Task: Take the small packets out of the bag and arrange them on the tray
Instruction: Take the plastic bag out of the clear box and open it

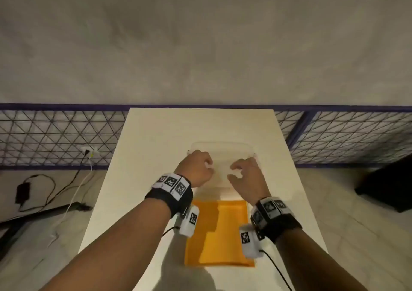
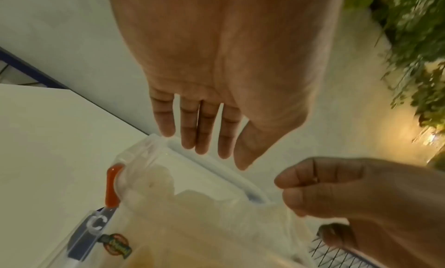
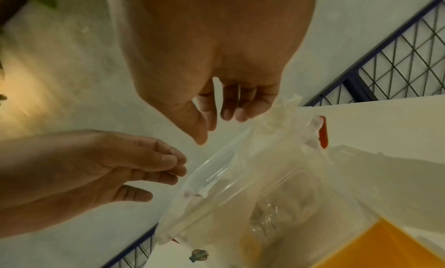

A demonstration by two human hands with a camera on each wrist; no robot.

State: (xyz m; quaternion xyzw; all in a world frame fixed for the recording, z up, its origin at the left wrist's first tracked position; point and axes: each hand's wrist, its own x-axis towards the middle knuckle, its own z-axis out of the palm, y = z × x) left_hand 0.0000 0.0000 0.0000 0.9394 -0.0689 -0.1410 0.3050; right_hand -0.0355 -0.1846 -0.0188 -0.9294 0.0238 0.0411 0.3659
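Clear zip bag lies flat on the white table, just beyond the orange tray, its near edge touching or overlapping the tray's far rim; I can't tell which. Pale small packets show through the plastic. The zip mouth, with an orange slider at one end, runs side to side along the bag's far edge, so the bag's opening faces away from the tray.

My left hand hovers over the bag's left part. Fingers straight and close together, tips just above the zip strip, gripping nothing.

My right hand sits over the bag's right part, fingers loosely curled, thumb out. From the right wrist view it holds nothing, though fingertips are next to crumpled plastic.

Both hands are about equally near the mouth. My judgement: bag not yet opened for reaching in, tray bare, no packet out. Next move calls for parting the mouth crosswise, one hand per lip.
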